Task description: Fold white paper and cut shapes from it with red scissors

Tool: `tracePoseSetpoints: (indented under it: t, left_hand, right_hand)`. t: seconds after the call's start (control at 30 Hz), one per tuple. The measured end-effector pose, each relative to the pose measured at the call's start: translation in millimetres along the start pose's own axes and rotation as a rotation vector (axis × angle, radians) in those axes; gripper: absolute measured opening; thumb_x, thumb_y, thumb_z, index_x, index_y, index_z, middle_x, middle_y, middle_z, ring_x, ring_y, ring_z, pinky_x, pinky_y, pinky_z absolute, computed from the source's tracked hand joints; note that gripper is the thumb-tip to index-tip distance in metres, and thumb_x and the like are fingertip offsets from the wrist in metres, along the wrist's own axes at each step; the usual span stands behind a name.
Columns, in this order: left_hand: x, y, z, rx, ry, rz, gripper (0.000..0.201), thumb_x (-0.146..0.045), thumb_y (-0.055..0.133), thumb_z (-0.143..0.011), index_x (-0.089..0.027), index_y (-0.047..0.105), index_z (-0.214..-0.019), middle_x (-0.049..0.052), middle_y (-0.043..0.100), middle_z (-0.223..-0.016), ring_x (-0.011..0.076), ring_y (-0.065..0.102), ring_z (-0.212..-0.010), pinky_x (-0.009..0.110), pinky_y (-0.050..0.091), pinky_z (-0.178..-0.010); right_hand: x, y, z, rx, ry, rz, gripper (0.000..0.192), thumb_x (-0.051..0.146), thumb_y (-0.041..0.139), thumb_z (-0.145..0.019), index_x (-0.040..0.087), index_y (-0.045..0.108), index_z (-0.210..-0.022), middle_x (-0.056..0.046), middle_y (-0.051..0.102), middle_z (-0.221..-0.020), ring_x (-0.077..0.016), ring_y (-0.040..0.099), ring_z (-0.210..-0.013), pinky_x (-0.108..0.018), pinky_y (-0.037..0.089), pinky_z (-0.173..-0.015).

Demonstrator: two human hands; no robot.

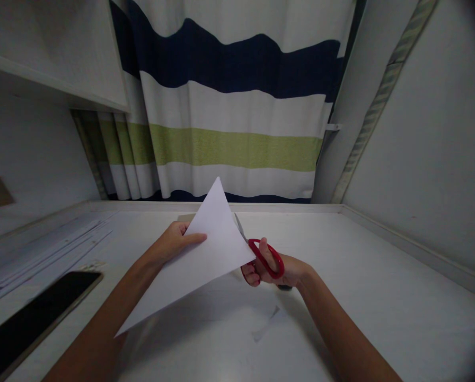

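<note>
My left hand (182,240) grips a sheet of white paper (211,241) by its left edge, thumb on top and the other fingers behind it. The sheet is held up above the table, one pointed corner towards the curtain. In my right hand (271,265) is a pair of scissors (277,262) with red handles, my thumb through one loop. One metal blade shows beside the paper's right edge; the other blade is hidden, so I cannot tell whether they are cutting. A small dark object (284,287) shows just below my right wrist.
On the left of the white table (360,297) lies a black-screened phone or tablet (38,307). A thin translucent scrap (266,324) lies near the front. Behind hangs a striped curtain (233,148); a white shelf (54,69) juts out at upper left, and a wall (428,159) rises at right.
</note>
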State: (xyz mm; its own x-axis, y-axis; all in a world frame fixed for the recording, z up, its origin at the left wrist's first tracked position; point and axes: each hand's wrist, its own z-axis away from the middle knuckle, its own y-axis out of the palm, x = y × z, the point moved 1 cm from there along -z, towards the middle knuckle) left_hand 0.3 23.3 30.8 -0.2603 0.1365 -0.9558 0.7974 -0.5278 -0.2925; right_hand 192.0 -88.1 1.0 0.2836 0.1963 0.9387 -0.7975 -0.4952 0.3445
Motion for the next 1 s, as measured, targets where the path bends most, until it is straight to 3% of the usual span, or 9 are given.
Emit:
tracePoseSetpoints:
  t: [0.53,1.0]
  left_hand:
    - [0.5,2.2,-1.3,0.047,-0.031,0.029,0.023,-0.030,0.063,-0.057,-0.012,0.059,-0.071,0.000,0.062,-0.056,0.0134,0.055,-0.045,0.022,0.040,-0.041]
    - [3.3,8.6,0.9,0.065,-0.015,0.042,0.024,-0.032,0.062,-0.058,-0.012,0.059,-0.072,0.001,0.062,-0.058,0.0138,0.056,-0.046,0.022,0.041,-0.041]
  right_hand:
    - [2.1,2.2,-1.1,-0.006,0.034,0.000,0.045,0.062,0.034,-0.070,0.018,0.030,-0.071,0.004,0.029,-0.058,-0.0052,0.025,-0.048,-0.021,0.018,-0.048]
    - [-0.1,-2.0,0.3,-0.009,-0.048,0.104,0.043,0.059,0.027,-0.075,0.017,0.034,-0.071,0.004,0.032,-0.057,-0.0063,0.030,-0.048,-0.023,0.022,-0.048]
